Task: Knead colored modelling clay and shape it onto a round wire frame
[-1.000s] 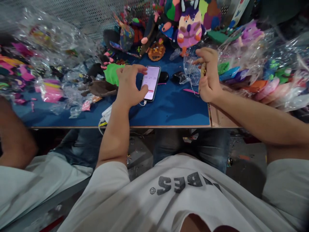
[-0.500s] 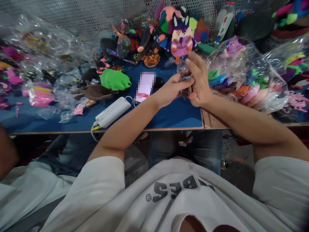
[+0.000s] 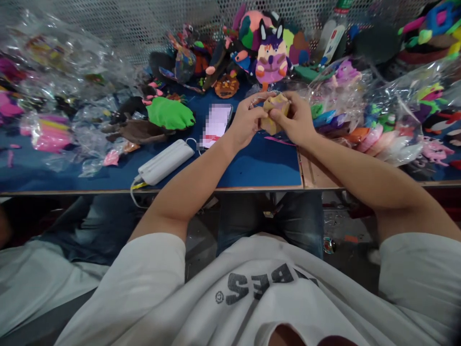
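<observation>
Both my hands are closed around a yellowish-tan lump (image 3: 271, 126) that looks like modelling clay, held just above the blue table. My left hand (image 3: 244, 124) grips its left side, fingertips curled against it. On the other side, my right hand (image 3: 299, 117) has its thumb pressed on the front of the lump, with the fingers bent over the top. The lump's far side is hidden. A thin pink strip (image 3: 279, 141) lies right below the hands. Just behind them is a purple and peach animal figure (image 3: 272, 60) with pointed ears.
Left of my hands lie a phone (image 3: 217, 126), a white power bank (image 3: 166, 162) with a cable, and a green clay piece (image 3: 170, 114). Plastic-wrapped clay figures (image 3: 346, 72) crowd the right. A clear bottle (image 3: 330, 36) stands by the perforated back panel. Another person's leg (image 3: 97, 226) is at left.
My hands were pressed together, right fingers pointing up. They have turned and now curl around the yellowish lump, which has come into sight. The pink strip below shows now.
</observation>
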{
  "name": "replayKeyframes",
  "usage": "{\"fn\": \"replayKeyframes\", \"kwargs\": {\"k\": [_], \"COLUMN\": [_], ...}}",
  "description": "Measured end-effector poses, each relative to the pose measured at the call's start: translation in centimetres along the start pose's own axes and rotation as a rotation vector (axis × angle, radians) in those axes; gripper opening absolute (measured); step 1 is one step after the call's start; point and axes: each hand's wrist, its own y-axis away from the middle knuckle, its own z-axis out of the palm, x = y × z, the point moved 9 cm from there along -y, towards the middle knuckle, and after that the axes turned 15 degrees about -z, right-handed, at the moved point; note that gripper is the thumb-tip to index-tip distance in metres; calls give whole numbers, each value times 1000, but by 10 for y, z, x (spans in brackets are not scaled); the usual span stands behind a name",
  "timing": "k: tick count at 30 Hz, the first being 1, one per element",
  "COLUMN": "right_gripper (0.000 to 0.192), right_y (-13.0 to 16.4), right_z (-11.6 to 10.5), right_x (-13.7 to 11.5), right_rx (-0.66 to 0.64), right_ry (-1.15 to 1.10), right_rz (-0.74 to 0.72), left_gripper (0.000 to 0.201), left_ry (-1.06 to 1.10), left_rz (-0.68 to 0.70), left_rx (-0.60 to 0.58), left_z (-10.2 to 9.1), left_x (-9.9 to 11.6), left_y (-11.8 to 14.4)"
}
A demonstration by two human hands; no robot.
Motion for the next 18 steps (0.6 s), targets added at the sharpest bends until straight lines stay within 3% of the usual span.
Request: {"fn": "replayKeyframes", "kwargs": {"k": [4,13,18], "right_gripper": [64,64,67], "right_y": [9,5,-2], "right_z": [0,-9,-17], "right_x": [25,12,-2], "right_rx": [-9,0,99], "right_ry": [94,229,340], "right_rz": [125,106,110], "left_gripper": [48,54,50], "left_ry": [-8,-101,-35], "left_rz": [122,255,340], "left_rx": [84,92,412], "left_z": [-5,3,-6], "left_x": [0,13,25], "left_y": [-3,11,31]}}
